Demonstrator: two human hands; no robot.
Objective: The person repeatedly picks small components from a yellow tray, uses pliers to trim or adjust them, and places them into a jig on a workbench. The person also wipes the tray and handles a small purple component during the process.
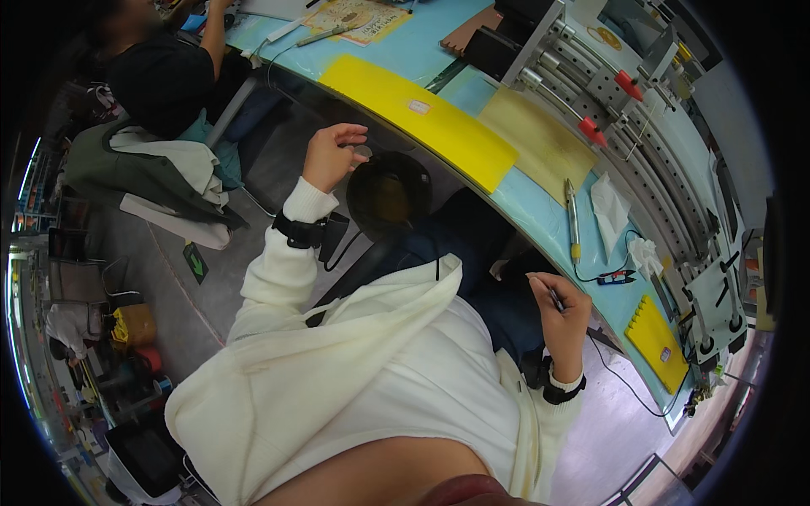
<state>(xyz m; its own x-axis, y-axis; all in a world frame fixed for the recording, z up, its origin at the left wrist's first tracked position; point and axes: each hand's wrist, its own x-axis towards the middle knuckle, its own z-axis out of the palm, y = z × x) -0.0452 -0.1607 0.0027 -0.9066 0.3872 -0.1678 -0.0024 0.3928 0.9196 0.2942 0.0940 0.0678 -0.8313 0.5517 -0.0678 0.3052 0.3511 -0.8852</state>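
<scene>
My left hand [332, 158] is raised before the table edge, its fingers curled round a small clear round piece [362, 154]. Lower right, my right hand [564, 314] is closed on a slim dark pen-like tool [556, 300]; most of its length is hidden in the fingers. Both hands are off the tabletop. The nearest thing on the table to my left hand is a long yellow sheet [422, 118] with a small label. Close to my right hand lie a silver pen-shaped tool [572, 219] with a yellow end and a small dark blue and red item [617, 277].
A metal frame machine with red-tipped rods [593, 131] stands along the table's [540, 198] far side. A tan sheet [540, 135], white tissue [609, 211] and yellow notched strip [657, 344] lie there. A dark round stool [388, 198] stands below. Another person [160, 72] sits at upper left.
</scene>
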